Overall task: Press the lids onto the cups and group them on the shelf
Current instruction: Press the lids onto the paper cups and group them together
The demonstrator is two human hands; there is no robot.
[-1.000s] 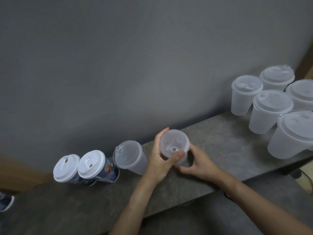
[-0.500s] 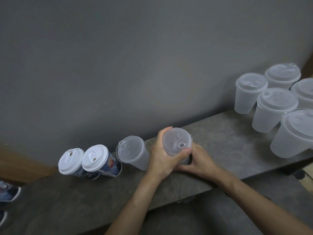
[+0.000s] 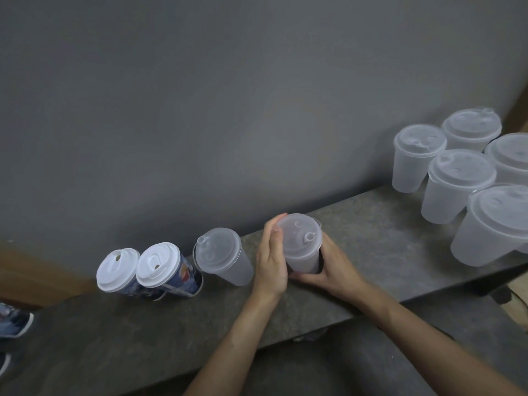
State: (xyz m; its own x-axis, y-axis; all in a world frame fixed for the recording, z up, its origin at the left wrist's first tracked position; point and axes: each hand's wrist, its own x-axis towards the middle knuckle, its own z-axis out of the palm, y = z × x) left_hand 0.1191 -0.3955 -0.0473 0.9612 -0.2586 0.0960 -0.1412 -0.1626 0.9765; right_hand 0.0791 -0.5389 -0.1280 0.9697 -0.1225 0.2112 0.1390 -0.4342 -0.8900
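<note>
While the grey shelf [image 3: 371, 232] carries five lidded clear cups [image 3: 457, 184] grouped at its right end and a row of three [image 3: 160, 270] to the left, one more clear cup [image 3: 304, 257] stands upright between a person's hands. The right hand [image 3: 334, 270] closes its grip round the base; the left hand [image 3: 270, 264] lies flat against the side. The lid [image 3: 298, 235] looks seated. The left row is nearer, just beyond the left hand.

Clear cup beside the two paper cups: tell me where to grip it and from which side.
Grip the clear cup just under its lid, coming from the front edge: it tapers downward, the wall is behind and a paper cup crowds its left.
</note>
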